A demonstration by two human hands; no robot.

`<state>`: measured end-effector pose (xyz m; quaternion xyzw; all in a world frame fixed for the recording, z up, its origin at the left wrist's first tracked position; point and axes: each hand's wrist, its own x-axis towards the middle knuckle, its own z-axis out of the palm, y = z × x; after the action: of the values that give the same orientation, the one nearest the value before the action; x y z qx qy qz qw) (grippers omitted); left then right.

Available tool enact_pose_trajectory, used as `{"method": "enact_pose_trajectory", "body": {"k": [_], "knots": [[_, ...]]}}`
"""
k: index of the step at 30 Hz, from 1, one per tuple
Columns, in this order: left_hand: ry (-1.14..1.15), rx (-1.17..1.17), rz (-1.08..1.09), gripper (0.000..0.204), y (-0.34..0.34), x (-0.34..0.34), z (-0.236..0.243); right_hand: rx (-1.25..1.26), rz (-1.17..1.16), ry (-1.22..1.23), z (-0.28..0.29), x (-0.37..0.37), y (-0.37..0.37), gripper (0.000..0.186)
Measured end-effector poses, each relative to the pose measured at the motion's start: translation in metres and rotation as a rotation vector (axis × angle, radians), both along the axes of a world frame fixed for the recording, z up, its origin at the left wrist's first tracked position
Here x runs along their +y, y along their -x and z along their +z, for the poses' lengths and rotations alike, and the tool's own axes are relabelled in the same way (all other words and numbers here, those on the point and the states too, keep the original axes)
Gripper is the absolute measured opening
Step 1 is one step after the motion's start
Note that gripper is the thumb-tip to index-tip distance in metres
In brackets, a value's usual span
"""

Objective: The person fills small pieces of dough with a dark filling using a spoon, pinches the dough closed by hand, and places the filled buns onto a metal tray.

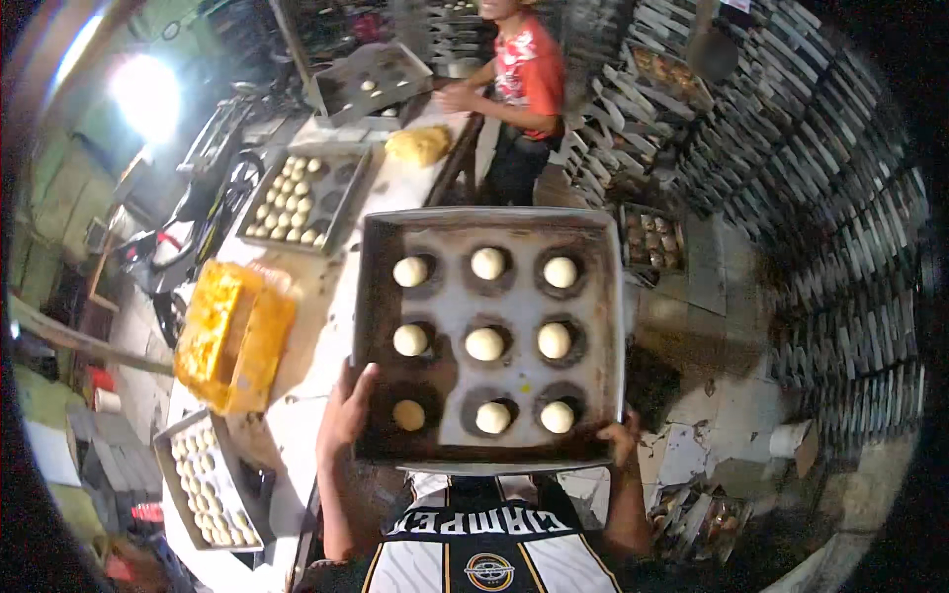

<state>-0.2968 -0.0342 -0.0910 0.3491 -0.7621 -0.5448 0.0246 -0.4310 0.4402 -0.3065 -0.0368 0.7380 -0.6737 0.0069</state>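
In front of my body I hold a square metal baking tray (450,376) with raised walls. Pale round dough balls (484,344) lie in it in three rows of three, each on a dark round patch. My left hand (346,407) is closed on the tray's left wall near the lower corner, thumb over the rim. On the opposite side, my right hand (621,437) grips the lower right corner, its fingertips over the edge. The undersides of both hands are hidden by the tray.
Left of me runs a long pale table (316,326). On it are an orange plastic crate (259,341), a yellow dough lump (418,146) and more trays with dough balls (290,203). A person in a red shirt (529,74) stands beyond. Stacked trays (840,198) line the right.
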Motion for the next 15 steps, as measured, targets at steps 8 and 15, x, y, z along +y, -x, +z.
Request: {"method": "enact_pose_trajectory", "body": {"k": [8, 15], "knots": [[-0.335, 0.156, -0.400, 0.062, 0.269, 0.055, 0.015, -0.045, -0.565, -0.008, 0.072, 0.075, 0.072, 0.024], [-0.670, 0.482, -0.710, 0.064, 0.503, 0.051, 0.025, 0.197, -0.636, -0.320, 0.061, 0.217, 0.148, 0.036]]}}
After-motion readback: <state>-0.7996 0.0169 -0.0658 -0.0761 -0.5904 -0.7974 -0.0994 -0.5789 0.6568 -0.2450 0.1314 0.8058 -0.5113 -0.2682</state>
